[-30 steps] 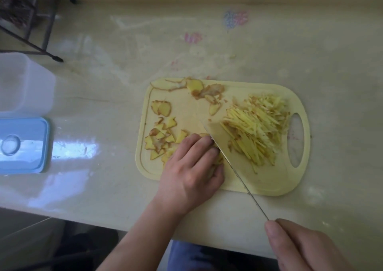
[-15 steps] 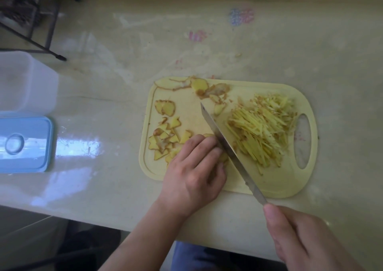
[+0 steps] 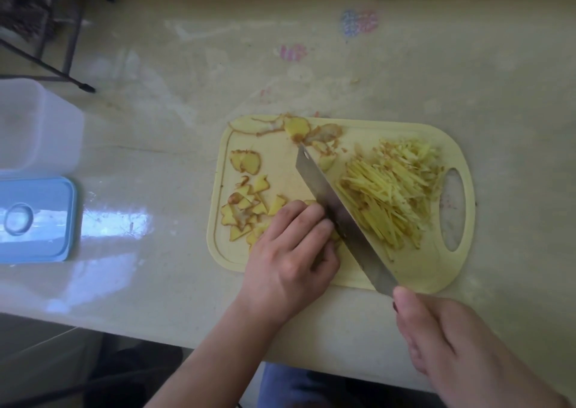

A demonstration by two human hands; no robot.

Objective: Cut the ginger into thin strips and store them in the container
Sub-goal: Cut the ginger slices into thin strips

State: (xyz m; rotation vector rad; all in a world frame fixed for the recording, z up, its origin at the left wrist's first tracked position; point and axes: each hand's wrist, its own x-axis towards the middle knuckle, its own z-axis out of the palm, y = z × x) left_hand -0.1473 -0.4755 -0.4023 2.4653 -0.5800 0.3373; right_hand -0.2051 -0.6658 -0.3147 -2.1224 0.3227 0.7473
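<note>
At nine o'clock I have the clear container [image 3: 37,127] with its blue lid [image 3: 36,219] lying just beside it on the counter [image 3: 187,95], both well apart from the work. Moving toward centre, the yellow cutting board [image 3: 414,273] carries loose ginger slices [image 3: 246,208] on its nine o'clock side and peel scraps [image 3: 311,130] at twelve. My left hand [image 3: 290,258] sits curled over a small stack of slices I can hardly see, knuckles against the flat of the knife [image 3: 339,217]. I'd keep those fingertips tucked back and creep the hand toward nine between cuts — narrow steps give thin strips. The finished ginger strips [image 3: 389,195] are heaped at three o'clock, by the handle hole. At five o'clock my right hand [image 3: 461,354] clasps the knife's handle, thumb at the blade's heel — I'd drop the edge straight and let the knuckles guide it.
</note>
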